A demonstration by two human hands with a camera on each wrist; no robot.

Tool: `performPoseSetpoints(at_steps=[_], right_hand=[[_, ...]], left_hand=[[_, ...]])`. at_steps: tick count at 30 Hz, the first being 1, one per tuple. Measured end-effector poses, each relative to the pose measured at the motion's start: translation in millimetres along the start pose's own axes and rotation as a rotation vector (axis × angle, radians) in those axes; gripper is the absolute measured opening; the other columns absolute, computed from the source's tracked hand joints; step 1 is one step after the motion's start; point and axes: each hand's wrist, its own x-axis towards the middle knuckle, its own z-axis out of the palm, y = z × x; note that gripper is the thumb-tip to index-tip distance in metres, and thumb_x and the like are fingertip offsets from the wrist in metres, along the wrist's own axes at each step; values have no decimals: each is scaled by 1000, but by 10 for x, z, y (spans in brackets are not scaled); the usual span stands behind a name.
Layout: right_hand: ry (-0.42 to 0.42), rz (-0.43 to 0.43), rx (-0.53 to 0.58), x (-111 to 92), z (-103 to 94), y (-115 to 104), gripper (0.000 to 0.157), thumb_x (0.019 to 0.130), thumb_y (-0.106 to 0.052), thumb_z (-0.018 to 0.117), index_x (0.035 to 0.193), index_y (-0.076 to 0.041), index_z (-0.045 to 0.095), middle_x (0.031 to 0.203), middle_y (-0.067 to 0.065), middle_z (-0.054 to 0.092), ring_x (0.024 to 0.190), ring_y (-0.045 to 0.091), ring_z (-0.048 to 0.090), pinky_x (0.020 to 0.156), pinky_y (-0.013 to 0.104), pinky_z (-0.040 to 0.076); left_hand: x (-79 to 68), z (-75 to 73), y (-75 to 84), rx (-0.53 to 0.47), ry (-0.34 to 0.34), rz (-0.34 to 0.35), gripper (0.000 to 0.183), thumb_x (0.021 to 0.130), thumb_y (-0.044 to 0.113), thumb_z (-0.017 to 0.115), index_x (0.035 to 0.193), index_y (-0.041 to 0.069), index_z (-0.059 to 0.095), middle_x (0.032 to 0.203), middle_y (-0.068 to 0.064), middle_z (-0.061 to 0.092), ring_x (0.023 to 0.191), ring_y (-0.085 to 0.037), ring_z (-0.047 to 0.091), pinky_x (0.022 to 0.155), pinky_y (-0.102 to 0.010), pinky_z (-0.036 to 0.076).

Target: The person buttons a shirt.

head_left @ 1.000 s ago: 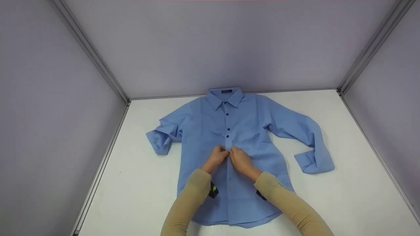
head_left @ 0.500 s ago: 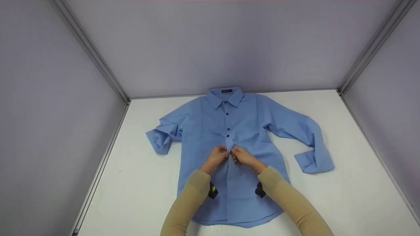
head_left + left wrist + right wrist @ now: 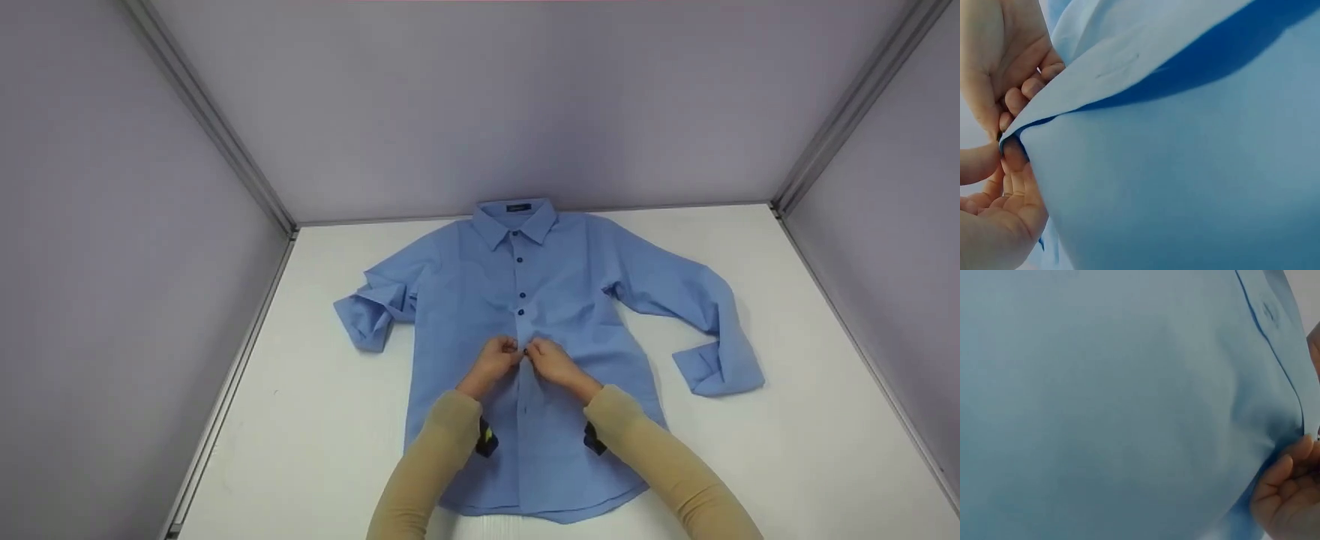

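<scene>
With our left hand point(image 3: 495, 361) and right hand point(image 3: 553, 363) both pinching the shirt point(image 3: 472, 292), we should pull it taut around the button point(image 3: 526, 352).

Table point(image 3: 300, 420): white, flat top. Blue shirt point(image 3: 457, 322) lies on it front up, collar point(image 3: 489, 231) at the table's far edge and reaching slightly past it in the head view. Left of collar and nearer: left sleeve point(image 3: 367, 326), short run, crumpled and folded. Right of collar: right sleeve point(image 3: 679, 281), longer run, bends toward the near side, end turned back inward. Straight below collar: placket point(image 3: 523, 450), raised off the table partway down; then hem point(image 3: 551, 506), curved, layers slightly offset. Faint small mark point(image 3: 275, 392) on the surface, well left of and below collar.
</scene>
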Motion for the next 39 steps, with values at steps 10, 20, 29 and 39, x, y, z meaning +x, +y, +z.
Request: performPoseSetpoints(at_steps=[10,20,29,39], right_hand=[[-224,-65,-120,-126,-53,29,18,91,-2,37,74,-5,41,63,0,38,54,14,34,54,27,31],[-404,-18,-237,-259,-24,46,33,90,-16,44,58,-14,36,50,-3,35,42,11,31,44,25,28],[-372,-73,-261,-306,3,53,36,82,-16,54,52,-16,34,44,-5,31,39,10,30,40,25,27],[-514,-144,-327,-359,-22,30,19,70,-2,59,61,-9,43,56,-4,37,50,11,34,48,24,30]], left_hand=[[-906,-205,1077,227,-200,-137,34,83,9,57,55,9,36,53,-4,43,46,-12,37,48,-28,36],[-1018,-183,928,146,-424,-193,31,77,-2,50,56,11,32,53,-3,42,48,-15,45,51,-29,42],[-1102,-146,975,107,-423,-157,17,82,-7,43,92,-3,56,79,-10,57,68,-21,56,60,-32,46],[-1202,30,862,542,-465,125,18,67,-5,59,63,7,46,57,4,37,52,-10,32,49,-21,29]])
